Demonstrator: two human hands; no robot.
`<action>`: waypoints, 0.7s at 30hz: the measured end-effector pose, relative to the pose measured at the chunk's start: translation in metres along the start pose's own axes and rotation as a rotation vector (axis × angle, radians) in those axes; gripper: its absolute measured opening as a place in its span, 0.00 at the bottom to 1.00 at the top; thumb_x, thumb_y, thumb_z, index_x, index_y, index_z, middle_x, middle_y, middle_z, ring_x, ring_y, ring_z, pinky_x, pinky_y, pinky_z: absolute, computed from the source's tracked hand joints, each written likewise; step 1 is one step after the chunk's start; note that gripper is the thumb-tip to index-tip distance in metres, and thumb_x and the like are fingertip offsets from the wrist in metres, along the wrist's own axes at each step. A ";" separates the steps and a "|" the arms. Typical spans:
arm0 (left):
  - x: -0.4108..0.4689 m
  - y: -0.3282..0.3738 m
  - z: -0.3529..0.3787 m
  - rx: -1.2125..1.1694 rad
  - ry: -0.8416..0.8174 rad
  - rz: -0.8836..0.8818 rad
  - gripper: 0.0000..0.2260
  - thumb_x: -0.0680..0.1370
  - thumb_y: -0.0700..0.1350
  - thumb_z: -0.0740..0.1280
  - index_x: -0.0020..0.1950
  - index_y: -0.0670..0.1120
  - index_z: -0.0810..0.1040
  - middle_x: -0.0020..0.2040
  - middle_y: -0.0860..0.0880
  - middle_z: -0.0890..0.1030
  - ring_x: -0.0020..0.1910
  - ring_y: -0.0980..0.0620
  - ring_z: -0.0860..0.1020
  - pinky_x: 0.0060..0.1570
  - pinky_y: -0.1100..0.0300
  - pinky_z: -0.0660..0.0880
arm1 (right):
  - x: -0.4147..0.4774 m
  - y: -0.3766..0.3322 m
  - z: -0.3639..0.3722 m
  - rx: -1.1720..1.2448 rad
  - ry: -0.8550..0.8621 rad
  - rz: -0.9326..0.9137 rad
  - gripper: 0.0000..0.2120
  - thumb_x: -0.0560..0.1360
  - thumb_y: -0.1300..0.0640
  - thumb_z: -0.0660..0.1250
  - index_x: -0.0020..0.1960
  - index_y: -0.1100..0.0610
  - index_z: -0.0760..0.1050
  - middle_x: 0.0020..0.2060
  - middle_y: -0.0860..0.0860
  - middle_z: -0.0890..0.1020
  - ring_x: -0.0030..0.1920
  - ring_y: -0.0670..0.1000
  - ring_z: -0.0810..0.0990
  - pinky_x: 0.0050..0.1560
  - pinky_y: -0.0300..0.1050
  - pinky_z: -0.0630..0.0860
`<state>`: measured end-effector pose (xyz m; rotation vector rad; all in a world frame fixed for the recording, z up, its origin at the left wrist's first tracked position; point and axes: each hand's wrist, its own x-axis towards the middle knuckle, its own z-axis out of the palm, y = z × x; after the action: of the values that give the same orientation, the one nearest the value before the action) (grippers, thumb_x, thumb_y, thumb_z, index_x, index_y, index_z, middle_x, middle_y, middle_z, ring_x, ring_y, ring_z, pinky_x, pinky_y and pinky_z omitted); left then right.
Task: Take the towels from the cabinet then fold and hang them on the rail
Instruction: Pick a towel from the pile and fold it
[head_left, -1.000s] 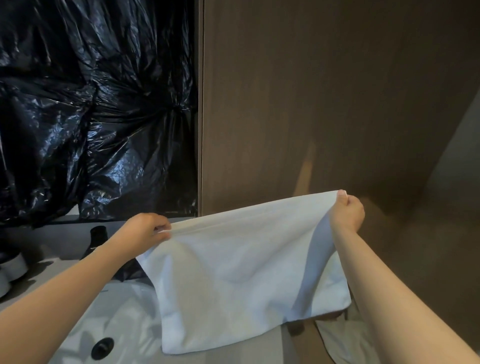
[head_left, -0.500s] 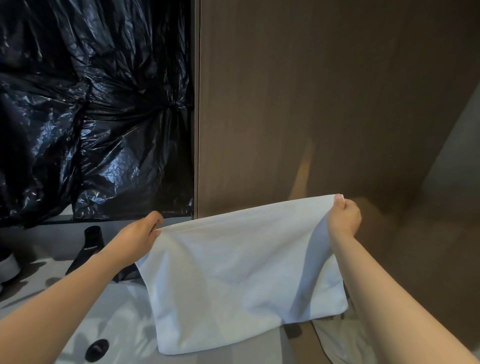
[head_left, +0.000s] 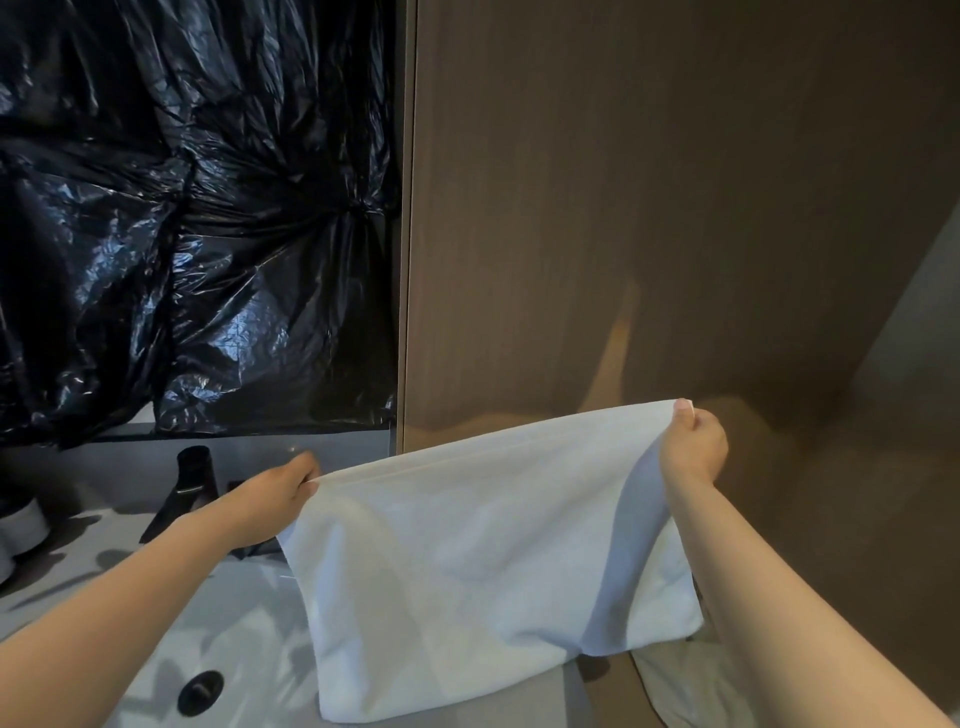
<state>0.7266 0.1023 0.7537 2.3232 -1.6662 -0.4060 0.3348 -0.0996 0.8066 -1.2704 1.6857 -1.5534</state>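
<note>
A white towel (head_left: 483, 561), folded double, hangs stretched between both hands in front of a brown wooden panel (head_left: 649, 208). My left hand (head_left: 270, 499) pinches its upper left corner. At the upper right corner, my right hand (head_left: 693, 447) grips the edge with curled fingers, slightly higher than the left. The towel's lower edge hangs over the basin. More white cloth (head_left: 691, 686) lies low at the right, partly hidden by my right forearm. No rail is in view.
A white basin (head_left: 171, 613) with a dark drain (head_left: 200, 692) lies at the lower left. A black faucet (head_left: 189, 483) stands behind my left arm. Crumpled black plastic sheeting (head_left: 182, 208) covers the wall at the left. A white object (head_left: 21, 525) sits at the left edge.
The view has shifted a little and both hands sit slightly lower in it. The towel stays stretched between the same two grips.
</note>
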 end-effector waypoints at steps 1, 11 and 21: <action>-0.001 0.000 0.000 -0.009 -0.018 -0.007 0.07 0.84 0.47 0.55 0.46 0.51 0.64 0.40 0.47 0.76 0.37 0.51 0.73 0.38 0.59 0.68 | -0.001 0.001 0.000 -0.003 0.000 0.003 0.19 0.83 0.50 0.56 0.63 0.62 0.75 0.57 0.58 0.79 0.57 0.57 0.78 0.51 0.43 0.69; -0.005 -0.001 0.001 -0.013 0.051 -0.047 0.07 0.82 0.47 0.61 0.47 0.48 0.76 0.40 0.50 0.79 0.39 0.54 0.77 0.34 0.66 0.69 | -0.006 0.022 -0.005 -0.031 -0.013 0.069 0.18 0.83 0.51 0.56 0.63 0.63 0.75 0.57 0.59 0.79 0.58 0.58 0.77 0.52 0.43 0.68; -0.011 0.038 0.001 -0.272 0.282 0.019 0.08 0.82 0.46 0.60 0.46 0.47 0.74 0.42 0.49 0.79 0.42 0.52 0.76 0.38 0.60 0.70 | -0.006 0.030 -0.016 -0.368 -0.224 0.016 0.21 0.82 0.55 0.60 0.70 0.65 0.67 0.66 0.64 0.73 0.67 0.65 0.71 0.64 0.52 0.68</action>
<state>0.6897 0.1008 0.7670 2.0560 -1.4035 -0.2673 0.3145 -0.0895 0.7801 -1.5424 1.8795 -1.0731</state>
